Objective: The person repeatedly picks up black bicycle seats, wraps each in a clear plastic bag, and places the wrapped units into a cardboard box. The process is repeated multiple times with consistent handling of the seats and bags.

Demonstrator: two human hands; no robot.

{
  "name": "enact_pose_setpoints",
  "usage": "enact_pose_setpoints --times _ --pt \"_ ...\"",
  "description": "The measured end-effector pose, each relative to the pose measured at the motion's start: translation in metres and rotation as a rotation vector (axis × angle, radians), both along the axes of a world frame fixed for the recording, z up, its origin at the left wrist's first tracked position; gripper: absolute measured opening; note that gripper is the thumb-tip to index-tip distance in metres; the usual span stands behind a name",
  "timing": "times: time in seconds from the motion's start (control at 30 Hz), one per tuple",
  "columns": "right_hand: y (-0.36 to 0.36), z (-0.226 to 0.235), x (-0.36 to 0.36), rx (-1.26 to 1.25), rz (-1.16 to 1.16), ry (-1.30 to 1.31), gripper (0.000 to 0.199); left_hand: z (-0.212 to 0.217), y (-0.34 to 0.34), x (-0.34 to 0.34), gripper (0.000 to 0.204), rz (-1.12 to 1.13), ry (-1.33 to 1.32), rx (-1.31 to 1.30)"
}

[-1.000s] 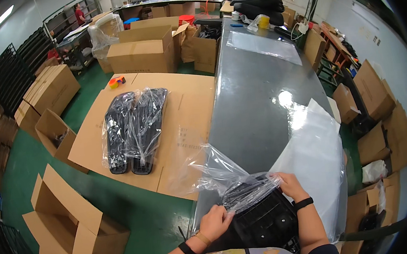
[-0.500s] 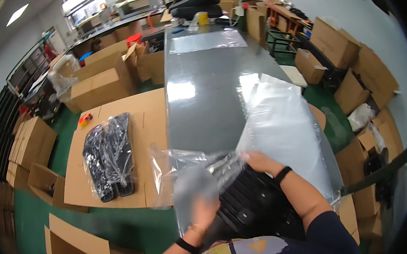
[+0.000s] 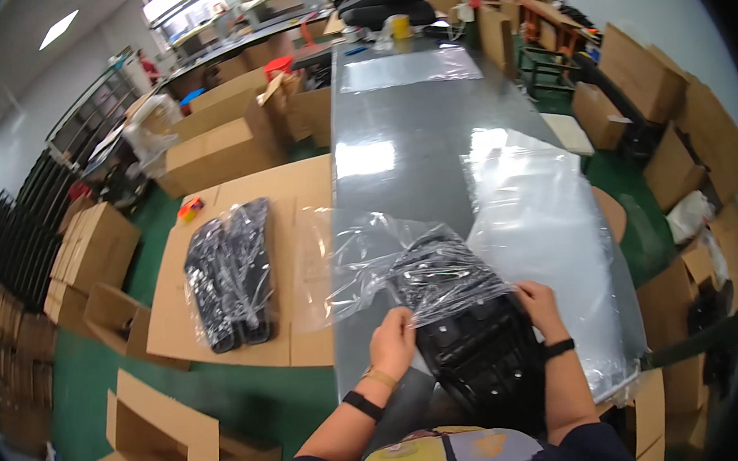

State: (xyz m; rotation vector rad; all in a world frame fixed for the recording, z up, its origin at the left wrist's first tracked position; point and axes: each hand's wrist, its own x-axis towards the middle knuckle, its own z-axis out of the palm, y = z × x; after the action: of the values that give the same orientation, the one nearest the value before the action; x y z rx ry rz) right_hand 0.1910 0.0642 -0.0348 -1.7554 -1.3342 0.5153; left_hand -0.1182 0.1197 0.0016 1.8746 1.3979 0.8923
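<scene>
Panel (image 3: pixel 479 344) is lying at near end of table (image 3: pixel 403 125), long axis running roughly table-lengthwise, far half sitting inside bag (image 3: pixel 443 281), left hand (image 3: pixel 392 345) and right hand (image 3: pixel 543 310) flanking it about equally near, fingers clamping bag's rim either side.

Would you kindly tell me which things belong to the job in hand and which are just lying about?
Seemingly in the job: black ribbed panel; clear plastic bag, its edge in left hand and right hand; flat translucent plastic sheeting; black film-wrapped panels.
Seemingly lying about: red round tub; yellow cylindrical container.
</scene>
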Motion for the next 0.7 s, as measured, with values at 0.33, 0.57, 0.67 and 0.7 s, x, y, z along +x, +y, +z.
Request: enact_pose_setpoints --times 0.33,0.57,0.67,0.7 --pt "-0.308 0.002 0.042 -0.774 -0.175 0.597 0.037 0.026 -0.016 0.015 0.009 -0.17 -0.019 0.398" --pt "-0.374 0.008 -0.042 -0.548 -0.331 1.548 0.054 0.045 -0.044 0.033 0.015 -0.201 0.126 0.081" --pt "-0.371 0.008 -0.056 -0.477 -0.303 1.368 0.057 0.058 -0.041 0.037 0.02 -0.284 0.145 0.161" --pt "-0.361 0.019 -0.057 -0.478 -0.271 1.296 0.058 0.063 -0.039 0.036 0.021 -0.317 0.135 0.177"
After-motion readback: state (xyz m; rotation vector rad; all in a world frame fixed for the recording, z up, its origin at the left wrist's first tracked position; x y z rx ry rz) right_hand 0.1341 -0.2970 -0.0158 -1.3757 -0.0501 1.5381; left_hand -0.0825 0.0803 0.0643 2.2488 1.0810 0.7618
